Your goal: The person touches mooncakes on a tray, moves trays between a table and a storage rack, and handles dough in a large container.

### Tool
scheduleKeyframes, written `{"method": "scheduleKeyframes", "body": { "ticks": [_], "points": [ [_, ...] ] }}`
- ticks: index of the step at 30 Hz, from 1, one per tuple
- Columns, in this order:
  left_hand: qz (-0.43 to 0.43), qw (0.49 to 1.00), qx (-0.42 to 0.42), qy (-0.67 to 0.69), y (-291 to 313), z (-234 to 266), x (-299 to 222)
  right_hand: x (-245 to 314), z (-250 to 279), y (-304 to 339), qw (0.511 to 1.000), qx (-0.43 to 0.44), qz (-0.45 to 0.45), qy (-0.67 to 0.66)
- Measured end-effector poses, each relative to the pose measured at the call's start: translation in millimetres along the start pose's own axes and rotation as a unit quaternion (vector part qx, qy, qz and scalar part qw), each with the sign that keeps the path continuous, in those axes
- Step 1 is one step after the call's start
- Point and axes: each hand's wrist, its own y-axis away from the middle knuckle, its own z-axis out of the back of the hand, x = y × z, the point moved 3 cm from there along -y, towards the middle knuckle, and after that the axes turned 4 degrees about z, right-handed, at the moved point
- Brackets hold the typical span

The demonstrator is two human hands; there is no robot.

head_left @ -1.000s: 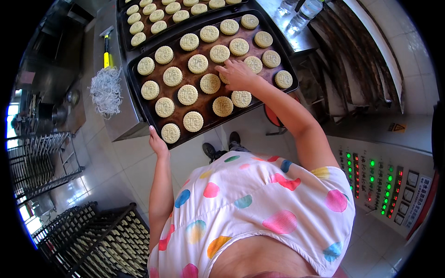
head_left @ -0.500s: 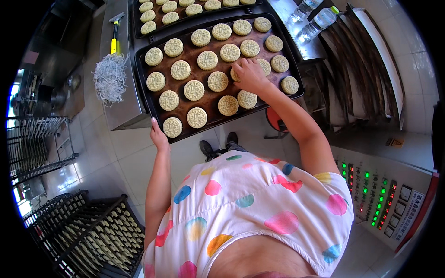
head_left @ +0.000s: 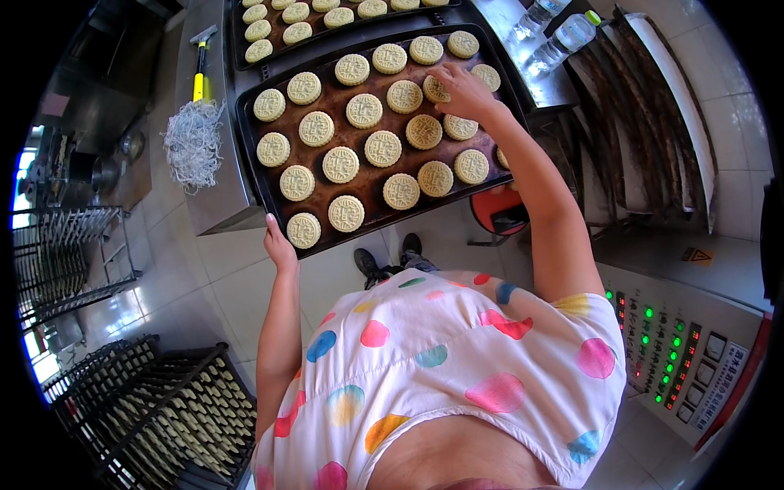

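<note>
A dark baking tray holds rows of round, pale mooncakes with stamped tops. My left hand grips its near left corner, thumb up along the rim, other fingers mostly hidden. Over the tray's right half reaches my right hand, fingers stretched out and spread. Its fingertips lie on a partly covered mooncake; I cannot tell whether they press on it. A browner mooncake sits just nearer to me. My right forearm hides part of the tray's right end.
Beyond lies a second tray of mooncakes. On the left of the metal table is a yellow-handled brush with white strands. Water bottles stand at the right. A loaded rack is lower left, a lit control panel lower right.
My right hand has moved away from me and slightly right, from one mooncake to another, uncovering the browner one. My left hand stays at the tray's corner.
</note>
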Motion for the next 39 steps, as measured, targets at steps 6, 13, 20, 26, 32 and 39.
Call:
{"method": "scheduleKeyframes", "body": {
  "ticks": [6,13,20,26,32,39],
  "points": [
    [-0.001,1.0,0.0,-0.002,-2.1,0.4,2.4,-7.6,-16.6,-17.6,0.994,0.108,0.004,0.018],
    [0.013,1.0,-0.003,-0.001,-0.9,-0.3,3.1,-6.9,-13.1,-23.1,0.987,0.145,0.048,0.051],
    [0.017,0.999,0.015,0.024,5.9,-5.1,-7.9,-2.6,-10.4,-21.6,0.985,0.132,0.039,0.1],
    [-0.009,1.0,0.006,0.02,5.1,-4.8,-7.9,-0.7,-5.8,-12.6,0.991,0.078,0.038,0.101],
    [0.017,1.0,-0.01,0.006,-1.0,-2.5,-1.7,-14.4,-15.5,-14.4,0.993,0.073,-0.034,0.087],
    [-0.021,0.996,-0.047,-0.078,6.7,-3.0,-13.0,7.7,9.1,-10.7,0.997,-0.064,0.014,0.039]
  ]
}}
